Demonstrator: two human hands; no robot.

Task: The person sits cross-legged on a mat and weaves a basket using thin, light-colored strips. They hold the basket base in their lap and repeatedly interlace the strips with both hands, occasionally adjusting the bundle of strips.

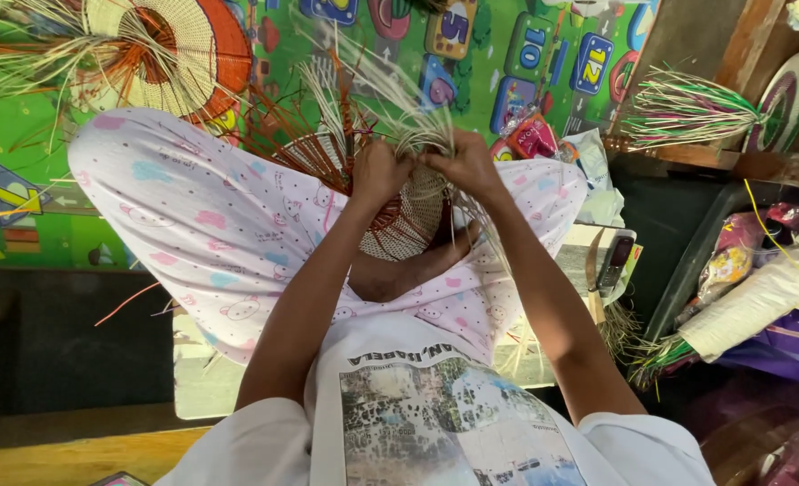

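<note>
Fingertips of both hands (422, 166) are buried in the pale strands (399, 126), and the woven piece (408, 220) under them is half covered, so the grip can't be made out.

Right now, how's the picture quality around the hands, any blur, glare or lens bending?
Head view: even, soft light, no hard shadows or glare. The left hand and right hand look sharp on the round pale-and-brown woven straw piece, though its loose strand tips smear slightly. The wide lens bows the edges, so the wooden shelf leans. The dark plastic bin at right sits in dimmer light.

Bright, even light; wide-angle edge distortion
</note>
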